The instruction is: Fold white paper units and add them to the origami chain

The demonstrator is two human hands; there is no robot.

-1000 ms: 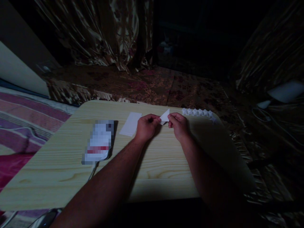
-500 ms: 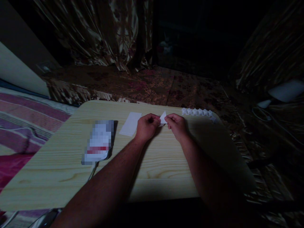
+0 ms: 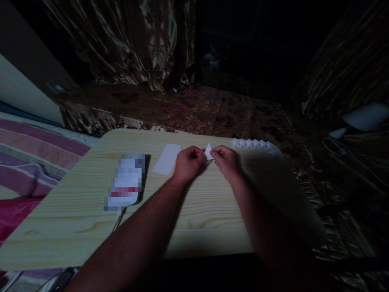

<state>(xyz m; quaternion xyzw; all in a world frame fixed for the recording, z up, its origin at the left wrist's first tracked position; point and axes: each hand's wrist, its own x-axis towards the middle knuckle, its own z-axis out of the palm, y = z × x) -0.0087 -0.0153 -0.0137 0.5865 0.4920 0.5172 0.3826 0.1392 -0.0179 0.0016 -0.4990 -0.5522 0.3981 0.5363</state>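
A small piece of folded white paper (image 3: 208,151) is pinched between my two hands, its pointed tip facing up. My left hand (image 3: 190,163) grips it from the left with fingers closed, and my right hand (image 3: 225,160) has thumb and finger closed on its right side. Fingers cover part of the paper, so its full shape is hidden. Just left of my left hand lies a stack of white paper strips (image 3: 167,158). Beyond my right hand, several small folded paper stars (image 3: 249,143) sit in a row near the table's far edge, with another star (image 3: 273,153) at the row's right end.
A pale wooden table (image 3: 206,211) is under my hands. On its left side lies a phone-like device (image 3: 126,182), blurred out, with a white cable (image 3: 118,221) at its lower end. Striped bedding (image 3: 27,150) is at the left, patterned curtains (image 3: 146,44) behind.
The paper's tip has shifted slightly left and down between my fingers. Both hands stay in nearly the same place, still closed on it.
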